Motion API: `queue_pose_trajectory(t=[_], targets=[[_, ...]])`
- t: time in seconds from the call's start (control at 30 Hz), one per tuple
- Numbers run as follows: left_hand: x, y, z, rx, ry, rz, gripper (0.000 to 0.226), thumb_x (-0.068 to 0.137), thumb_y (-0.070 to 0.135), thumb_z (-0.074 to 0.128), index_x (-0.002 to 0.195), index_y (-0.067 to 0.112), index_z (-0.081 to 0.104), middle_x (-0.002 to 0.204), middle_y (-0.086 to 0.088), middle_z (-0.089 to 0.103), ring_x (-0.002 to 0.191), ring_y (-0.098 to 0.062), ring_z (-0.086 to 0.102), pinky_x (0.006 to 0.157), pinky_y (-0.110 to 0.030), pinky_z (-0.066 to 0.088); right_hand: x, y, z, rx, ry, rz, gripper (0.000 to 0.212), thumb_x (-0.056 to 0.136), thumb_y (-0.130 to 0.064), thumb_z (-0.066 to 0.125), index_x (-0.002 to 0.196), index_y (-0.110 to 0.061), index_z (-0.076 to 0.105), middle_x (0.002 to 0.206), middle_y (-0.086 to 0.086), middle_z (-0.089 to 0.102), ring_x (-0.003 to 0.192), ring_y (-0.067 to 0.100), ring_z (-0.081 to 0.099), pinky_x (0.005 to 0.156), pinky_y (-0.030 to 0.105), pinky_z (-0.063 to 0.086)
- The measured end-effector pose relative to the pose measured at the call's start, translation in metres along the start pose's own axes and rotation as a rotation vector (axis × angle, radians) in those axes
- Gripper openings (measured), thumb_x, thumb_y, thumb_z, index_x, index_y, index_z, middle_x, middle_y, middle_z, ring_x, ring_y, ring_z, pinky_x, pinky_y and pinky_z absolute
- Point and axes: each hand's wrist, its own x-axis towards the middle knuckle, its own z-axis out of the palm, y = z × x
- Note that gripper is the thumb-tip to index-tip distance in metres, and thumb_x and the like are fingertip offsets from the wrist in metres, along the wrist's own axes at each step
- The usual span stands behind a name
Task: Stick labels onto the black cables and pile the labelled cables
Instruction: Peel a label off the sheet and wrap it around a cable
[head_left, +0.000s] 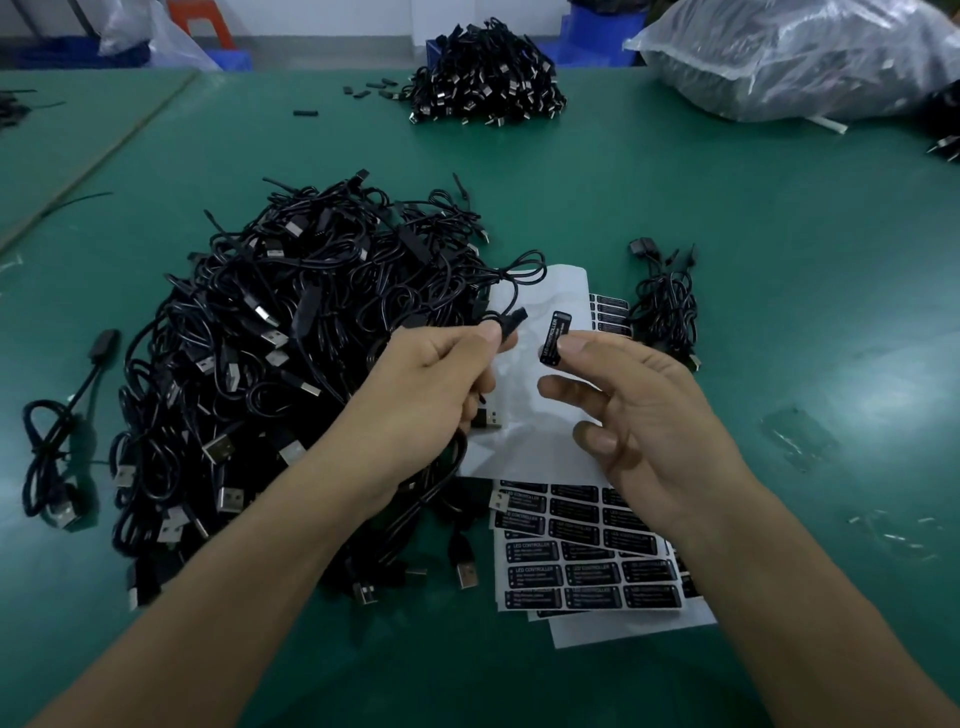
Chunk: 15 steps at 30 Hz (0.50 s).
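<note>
My left hand (436, 384) pinches the small black block of one black cable (511, 275), whose loop hangs over toward the big heap of black USB cables (270, 364) on the left. My right hand (639, 410) holds a single black label (554, 338) with white print between thumb and forefinger, a short gap to the right of the cable's block. Under both hands lie white label sheets (587, 566) with rows of black labels. A smaller bunch of cables (665, 312) lies to the right of the sheets.
The green table mat (779, 234) stretches all around. Another cable pile (488, 78) sits at the far edge, with a clear plastic bag (810, 57) of parts at the back right. One loose cable (57, 431) lies at the far left. Clear scraps (800, 436) lie to the right.
</note>
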Motion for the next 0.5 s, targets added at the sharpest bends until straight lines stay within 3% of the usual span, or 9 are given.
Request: queue_pose_trajectory(t=[0.07,0.17,0.23,0.3,0.5], targets=[[0.0005,-0.0012,0.0009,-0.062,0.022,-0.027,0.042,0.105,0.029,0.048,0.107,-0.008,0.069,0.065,0.025,0.064,0.054,-0.004,0.045,0.05,-0.015,0.043,0.0001,-0.0003,-0.0001,0.004,0.0,0.011,0.019,0.048,-0.03,0.081,0.065,-0.023,0.077,0.083,-0.001,0.074,0.069,0.009,0.069,0.034,0.014,0.029],[-0.0004,0.0009,0.0014,-0.205,0.003,-0.027,0.022,0.1,0.018,0.058,0.097,0.008,0.076,0.065,0.013,0.064,0.056,-0.005,0.053,0.054,-0.016,0.049,0.0003,-0.0006,-0.0003,0.013,0.001,0.017,0.023,0.044,-0.033,0.082,0.064,-0.023,0.077,0.085,0.001,0.074,0.068,0.009,0.069,0.035,0.014,0.03],[-0.0002,0.0008,0.0011,-0.267,-0.034,-0.022,0.011,0.093,0.013,0.067,0.096,0.008,0.075,0.065,0.002,0.065,0.057,-0.009,0.059,0.061,-0.023,0.058,0.0001,-0.0011,-0.0001,0.027,-0.006,0.019,0.023,0.045,-0.033,0.082,0.064,-0.022,0.077,0.086,0.001,0.074,0.069,0.009,0.069,0.036,0.014,0.032],[-0.001,0.0002,0.0013,-0.272,-0.041,-0.017,0.013,0.087,0.012,0.072,0.097,0.003,0.073,0.067,-0.004,0.068,0.06,-0.014,0.064,0.068,-0.031,0.063,0.0003,-0.0012,0.0,0.035,-0.019,0.016,0.022,0.047,-0.032,0.082,0.066,-0.022,0.077,0.088,0.002,0.073,0.071,0.009,0.069,0.037,0.014,0.033],[-0.0076,0.004,0.0052,-0.16,-0.01,0.052,0.022,0.072,0.02,0.083,0.085,0.005,0.072,0.07,-0.01,0.075,0.062,-0.019,0.074,0.056,-0.024,0.058,0.0004,0.0005,0.0006,-0.005,-0.044,-0.005,0.018,0.054,-0.03,0.08,0.069,-0.022,0.077,0.082,0.0,0.073,0.071,0.009,0.07,0.042,0.014,0.039]])
